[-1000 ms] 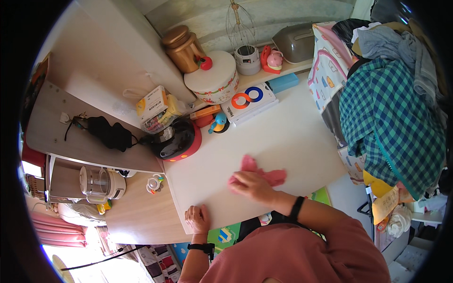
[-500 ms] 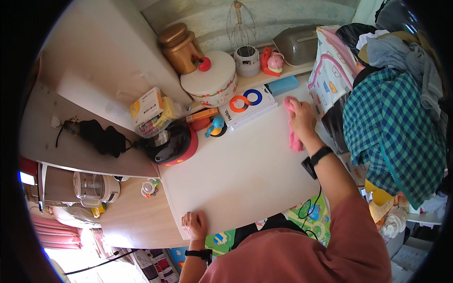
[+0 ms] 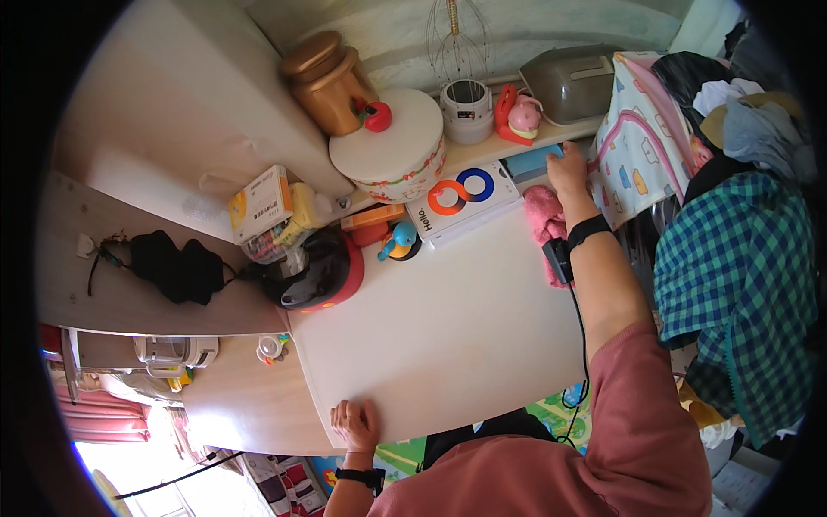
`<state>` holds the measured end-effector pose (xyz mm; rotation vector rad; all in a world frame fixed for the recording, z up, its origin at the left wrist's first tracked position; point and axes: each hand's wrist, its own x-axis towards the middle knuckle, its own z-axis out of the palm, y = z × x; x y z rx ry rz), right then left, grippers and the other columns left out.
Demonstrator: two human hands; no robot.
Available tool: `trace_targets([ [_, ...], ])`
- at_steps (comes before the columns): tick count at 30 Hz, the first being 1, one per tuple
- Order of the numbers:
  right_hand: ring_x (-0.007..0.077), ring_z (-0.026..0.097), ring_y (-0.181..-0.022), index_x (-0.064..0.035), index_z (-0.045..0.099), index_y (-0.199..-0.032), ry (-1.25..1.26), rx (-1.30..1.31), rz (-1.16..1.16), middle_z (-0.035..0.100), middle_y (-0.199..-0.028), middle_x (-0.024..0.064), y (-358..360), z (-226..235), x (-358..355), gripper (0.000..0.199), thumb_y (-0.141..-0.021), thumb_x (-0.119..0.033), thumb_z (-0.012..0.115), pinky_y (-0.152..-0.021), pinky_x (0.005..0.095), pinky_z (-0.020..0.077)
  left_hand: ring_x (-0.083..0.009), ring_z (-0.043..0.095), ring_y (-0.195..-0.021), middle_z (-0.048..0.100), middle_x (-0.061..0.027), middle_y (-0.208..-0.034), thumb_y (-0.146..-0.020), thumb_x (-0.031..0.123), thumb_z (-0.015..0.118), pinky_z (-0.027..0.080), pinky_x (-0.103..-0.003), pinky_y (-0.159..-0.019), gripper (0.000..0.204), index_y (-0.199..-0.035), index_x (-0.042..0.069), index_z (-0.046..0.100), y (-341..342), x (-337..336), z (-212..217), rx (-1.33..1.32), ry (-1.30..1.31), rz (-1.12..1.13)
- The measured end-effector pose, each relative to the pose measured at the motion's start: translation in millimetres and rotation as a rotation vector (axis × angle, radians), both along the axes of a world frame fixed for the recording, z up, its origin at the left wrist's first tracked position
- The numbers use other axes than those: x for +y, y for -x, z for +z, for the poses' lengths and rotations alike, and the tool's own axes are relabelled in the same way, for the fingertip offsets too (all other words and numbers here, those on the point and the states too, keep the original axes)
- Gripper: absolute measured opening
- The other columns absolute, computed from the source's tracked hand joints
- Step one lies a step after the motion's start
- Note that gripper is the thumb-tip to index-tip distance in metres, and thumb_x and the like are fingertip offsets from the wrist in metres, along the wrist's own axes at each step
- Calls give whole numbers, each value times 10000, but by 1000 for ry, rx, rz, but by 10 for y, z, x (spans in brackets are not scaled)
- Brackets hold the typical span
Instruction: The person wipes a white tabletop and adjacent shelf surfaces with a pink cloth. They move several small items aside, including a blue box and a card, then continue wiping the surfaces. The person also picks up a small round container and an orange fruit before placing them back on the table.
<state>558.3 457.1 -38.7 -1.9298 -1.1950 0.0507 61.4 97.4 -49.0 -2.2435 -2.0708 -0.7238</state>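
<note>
My right hand (image 3: 568, 175) reaches to the back right of the white desktop (image 3: 431, 319). Its fingers close on the right end of a flat light-blue box (image 3: 530, 162), which lies beside a white box with orange and blue rings (image 3: 469, 200). Just below that hand, a crumpled pink cloth (image 3: 543, 211) lies loose on the desk, partly behind a small black device (image 3: 557, 261) on a cable by my wrist. My left hand (image 3: 356, 424) rests on the desk's front left edge, fingers curled in a loose fist with nothing visible in them.
Along the back stand a round white tin (image 3: 388, 155), a bronze canister (image 3: 327, 82), a whisk-topped device (image 3: 468, 112) and a pink figurine (image 3: 523, 116). A black-and-red container (image 3: 323, 271) and blue toy bird (image 3: 399, 237) sit left. A patterned bag (image 3: 642, 146) and checked clothing (image 3: 741, 284) border the right.
My right hand has let go of the pink cloth, leaving it on the desk, and moved up to the blue box. The view has shifted slightly; my left hand stays at the edge.
</note>
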Motion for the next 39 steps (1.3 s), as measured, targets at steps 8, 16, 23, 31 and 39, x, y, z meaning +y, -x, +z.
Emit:
trace_targets([
  [8, 416, 598, -1138, 89, 535, -1266, 124, 18, 77, 622, -1194, 297, -90, -93, -384, 664, -761, -264, 780, -982, 430, 479, -313, 433, -543, 426, -79, -601, -814, 92, 647, 325, -436, -557, 286, -658, 100, 407, -6, -8, -27, 14, 2, -8],
  [16, 405, 378, -1354, 26, 431, -1394, 297, -330, 250, 417, -1452, 235, 120, 326, -799, 827, -729, -262, 829, -1100, 445, 384, -314, 429, -543, 419, -83, -605, -826, 97, 639, 326, -432, -566, 302, -648, 93, 394, -79, -51, 18, 22, 43, 8],
  [23, 411, 535, -1121, -1, 490, -1322, 370, -283, 170, 518, -1173, 253, 140, 263, -1078, 787, -644, -191, 842, -983, 431, 454, -318, 444, -557, 437, -86, -607, -830, 113, 646, 338, -440, -575, 310, -642, 90, 401, -18, -158, 70, -1, 27, -3],
  [31, 335, 520, -1134, 5, 456, -1306, -115, 94, 407, 485, -1200, 174, 662, 544, -2156, 728, -659, -21, 788, -961, 401, 460, -318, 467, -575, 455, -80, -612, -827, 114, 666, 353, -437, -590, 311, -651, 91, 411, 149, -394, 126, -39, -5, -6],
  [39, 211, 432, -1326, -57, 350, -1404, -72, 889, 892, 438, -1387, 85, 1824, 745, -3159, 816, -704, 88, 741, -1062, 413, 441, -311, 506, -602, 517, -70, -644, -838, 126, 689, 394, -430, -619, 245, -709, 82, 485, 421, -615, 216, -240, 61, -20],
])
